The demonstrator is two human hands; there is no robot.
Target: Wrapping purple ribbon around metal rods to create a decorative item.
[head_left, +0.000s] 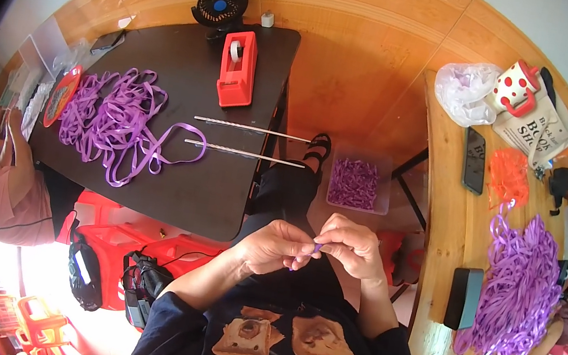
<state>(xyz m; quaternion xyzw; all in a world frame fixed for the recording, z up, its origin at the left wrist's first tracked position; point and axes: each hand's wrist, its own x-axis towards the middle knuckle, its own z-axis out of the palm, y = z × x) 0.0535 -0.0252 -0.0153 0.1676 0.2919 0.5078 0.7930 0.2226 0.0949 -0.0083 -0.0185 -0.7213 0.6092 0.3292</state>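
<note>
My left hand (277, 246) and my right hand (353, 249) meet in front of my body, fingertips nearly together. Both pinch a short bit of purple ribbon (296, 262), mostly hidden by the fingers. On the dark table to the left lies a loose heap of purple ribbon (117, 103), one loop trailing toward me. Two slim metal chopsticks (255, 127) stick out past that table's right edge. Beyond my hands, a clear plastic bin (384, 207) low between the tables holds many small folded purple ribbon pieces (355, 183).
A red tape dispenser (238, 73) and a black fan (220, 7) stand on the dark table (155, 194). The wooden table (440, 269) carries a purple ribbon pile (517, 289), a phone (474, 162) and a dark box (463, 299). Other people sit at both sides.
</note>
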